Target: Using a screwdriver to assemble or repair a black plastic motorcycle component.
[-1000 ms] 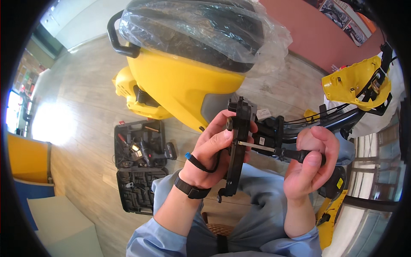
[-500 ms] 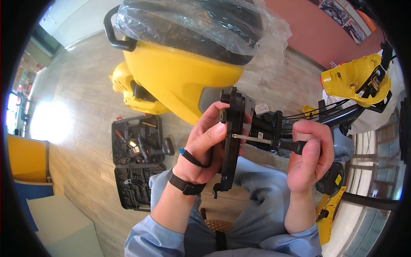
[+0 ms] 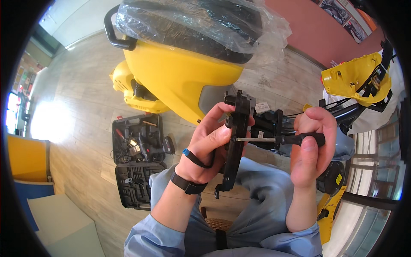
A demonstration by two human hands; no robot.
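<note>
Stickers: white label (image 3: 261, 107), yellow label (image 3: 338, 179); print illegible.
Black bar-shaped plastic part (image 3: 233, 158): pinched by left hand's (image 3: 204, 147) thumb and fingers, above blue-clad lap (image 3: 274, 188).
Black-handled screwdriver (image 3: 299, 139): held in right hand's (image 3: 311, 160) thumb and curled fingers, tip against part.
Yellow scooter body (image 3: 171, 73): stood ahead.
Open black tool case (image 3: 132, 188): black drill (image 3: 144, 150) laid toward right edge.
Floor (image 3: 81, 162): wood-look planks.

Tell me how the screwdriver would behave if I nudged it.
The screwdriver would probably feel stiff, its slim metal shaft looking straight. It may roll if laid down, as the black handle looks rounded.
</note>
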